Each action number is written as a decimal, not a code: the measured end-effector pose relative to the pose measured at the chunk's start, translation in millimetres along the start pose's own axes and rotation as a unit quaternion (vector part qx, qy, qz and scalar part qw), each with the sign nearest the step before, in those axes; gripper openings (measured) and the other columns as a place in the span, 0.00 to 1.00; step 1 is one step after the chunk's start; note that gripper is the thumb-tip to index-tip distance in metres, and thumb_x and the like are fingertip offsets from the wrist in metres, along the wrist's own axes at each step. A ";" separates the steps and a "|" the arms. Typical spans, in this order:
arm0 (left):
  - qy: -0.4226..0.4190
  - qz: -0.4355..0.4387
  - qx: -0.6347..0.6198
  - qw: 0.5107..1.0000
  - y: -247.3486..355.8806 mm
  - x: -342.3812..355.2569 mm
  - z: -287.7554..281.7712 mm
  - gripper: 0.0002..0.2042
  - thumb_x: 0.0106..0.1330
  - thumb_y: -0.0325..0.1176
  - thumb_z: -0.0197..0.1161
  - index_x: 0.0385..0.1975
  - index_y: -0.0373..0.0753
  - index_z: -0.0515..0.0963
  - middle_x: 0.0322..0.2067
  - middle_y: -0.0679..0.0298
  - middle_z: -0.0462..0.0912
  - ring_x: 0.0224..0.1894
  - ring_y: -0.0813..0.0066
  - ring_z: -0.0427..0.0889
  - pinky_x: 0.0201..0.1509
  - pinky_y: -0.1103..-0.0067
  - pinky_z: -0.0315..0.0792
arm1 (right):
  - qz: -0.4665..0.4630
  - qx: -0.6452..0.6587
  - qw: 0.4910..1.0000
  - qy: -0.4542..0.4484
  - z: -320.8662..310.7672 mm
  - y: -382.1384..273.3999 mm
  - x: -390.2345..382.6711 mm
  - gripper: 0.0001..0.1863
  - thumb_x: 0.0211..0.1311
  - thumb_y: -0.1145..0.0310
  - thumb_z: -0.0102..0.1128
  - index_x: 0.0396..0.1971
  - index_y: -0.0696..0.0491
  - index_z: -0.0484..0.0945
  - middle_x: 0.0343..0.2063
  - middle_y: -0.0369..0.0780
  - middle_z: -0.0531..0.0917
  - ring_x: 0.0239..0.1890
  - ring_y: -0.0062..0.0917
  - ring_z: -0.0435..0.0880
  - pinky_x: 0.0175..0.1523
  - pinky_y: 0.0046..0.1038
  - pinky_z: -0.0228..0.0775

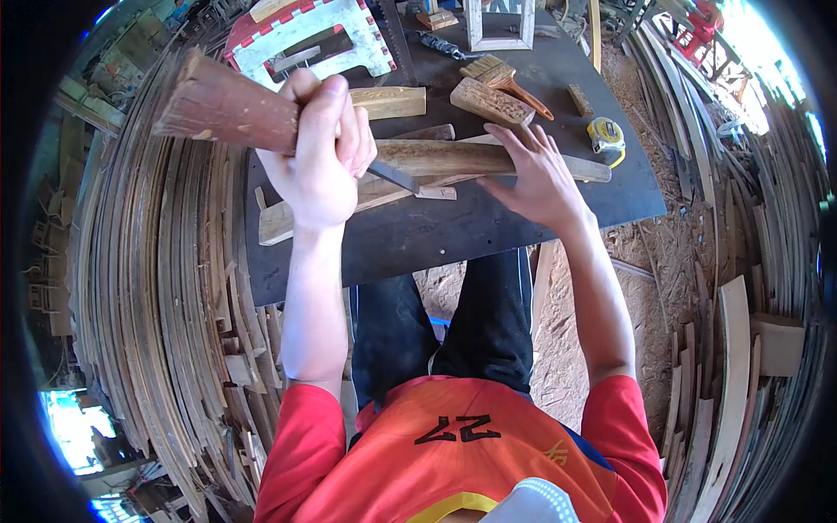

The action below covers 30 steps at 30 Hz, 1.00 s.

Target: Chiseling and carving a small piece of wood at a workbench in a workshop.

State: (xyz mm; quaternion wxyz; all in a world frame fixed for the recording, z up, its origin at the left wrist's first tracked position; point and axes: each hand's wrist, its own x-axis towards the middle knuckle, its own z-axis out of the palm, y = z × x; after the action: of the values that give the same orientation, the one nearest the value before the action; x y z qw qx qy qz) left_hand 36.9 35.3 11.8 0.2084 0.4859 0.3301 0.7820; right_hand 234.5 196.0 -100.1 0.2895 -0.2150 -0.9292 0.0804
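Note:
My left hand (318, 148) is raised above the dark worktable (418, 235) and grips a thick brown wooden block (218, 105) like a mallet, its heavy end pointing left. A dark metal blade (394, 176) shows just below that hand; whether the hand holds it I cannot tell. My right hand (536, 179) lies with fingers spread on a long wooden piece (453, 159) resting across the table. A paler flat strip of wood (279, 222) lies under it, angled toward the table's left edge.
On the table behind are a carved wood block (491, 103), a brush (506, 77), a yellow tape measure (606, 137), a pale frame (500, 24) and a red-and-white stool (305, 39). Stacks of wooden slats (166, 288) stand left and right; sawdust covers the ground.

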 end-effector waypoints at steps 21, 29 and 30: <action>0.013 -0.042 0.002 0.999 8.4 -21.4 -2.2 0.14 0.76 0.25 0.51 0.24 0.43 0.61 0.10 0.74 0.59 0.09 0.86 0.54 0.13 0.83 0.50 | 0.009 0.185 0.983 0.002 48.9 -54.0 -41.2 0.13 0.62 0.62 0.70 0.44 0.51 0.86 0.36 0.42 0.86 0.35 0.41 0.88 0.40 0.37 0.83; 0.038 -0.025 0.024 0.999 10.9 -39.9 -11.8 0.15 0.76 0.31 0.46 0.22 0.47 0.60 0.08 0.72 0.58 0.07 0.81 0.50 0.12 0.82 0.49 | -0.014 0.169 0.985 -0.012 53.6 -52.6 -42.5 0.10 0.57 0.66 0.70 0.38 0.51 0.85 0.32 0.41 0.83 0.37 0.38 0.86 0.41 0.37 0.82; 0.033 -0.025 0.027 0.999 9.4 -42.1 -13.2 0.15 0.76 0.32 0.46 0.22 0.48 0.60 0.08 0.72 0.58 0.07 0.82 0.51 0.12 0.83 0.50 | -0.011 0.168 0.986 -0.014 54.5 -53.0 -43.6 0.10 0.57 0.65 0.70 0.38 0.52 0.85 0.32 0.41 0.83 0.37 0.39 0.86 0.42 0.37 0.82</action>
State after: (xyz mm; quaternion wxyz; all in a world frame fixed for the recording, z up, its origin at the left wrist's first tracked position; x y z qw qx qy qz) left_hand 43.6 -2.6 -11.7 0.2038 0.4566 0.3699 0.7831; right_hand 216.9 127.8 -152.2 0.3095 -0.1523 -0.9086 0.2356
